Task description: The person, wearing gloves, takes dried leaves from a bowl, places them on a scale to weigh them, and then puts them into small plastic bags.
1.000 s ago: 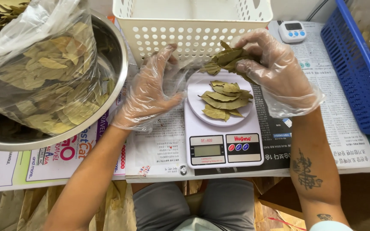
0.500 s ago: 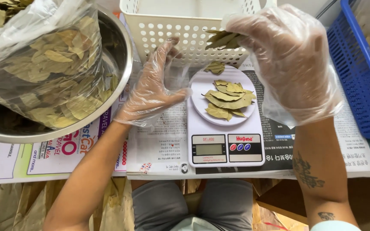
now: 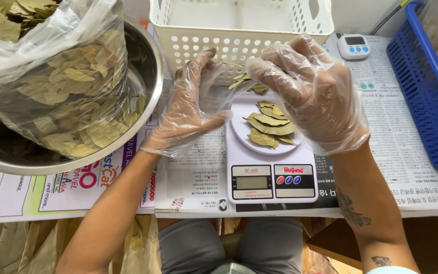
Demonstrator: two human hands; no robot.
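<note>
Steel bowl (image 3: 143, 66): sat at the table's far left corner, pretty much stuffed with a clear plastic bag (image 3: 51, 56) of dried bay leaves, bag spilling up over the rim.

Paper sheets (image 3: 188, 177): printed newspaper and flyer pages covered the table from the left edge to the right, under everything.

Left hand (image 3: 188, 111): in a loose clear plastic glove, fingers up and spread, palm turned toward the scale. It wasn't gripping anything, just hovering beside the scale's left side, in front of the white basket.

White basket (image 3: 239, 25): perforated plastic, at the far edge in the middle, right behind both hands.

Kitchen scale (image 3: 272, 177): white digital one, near the front edge in the middle, display facing the person. Round plate on top carried a small pile of bay leaves (image 3: 269, 127).

Right hand (image 3: 310, 86): also gloved, held above the scale's plate, fingers curled down and pinched on a few loose leaves (image 3: 249, 83) that poked out on its left side, just over the pile.

Timer (image 3: 353, 46): small white and blue gadget toward the far edge, right of the basket.

Blue crate (image 3: 422, 96): slatted plastic, along the table's right edge.
</note>
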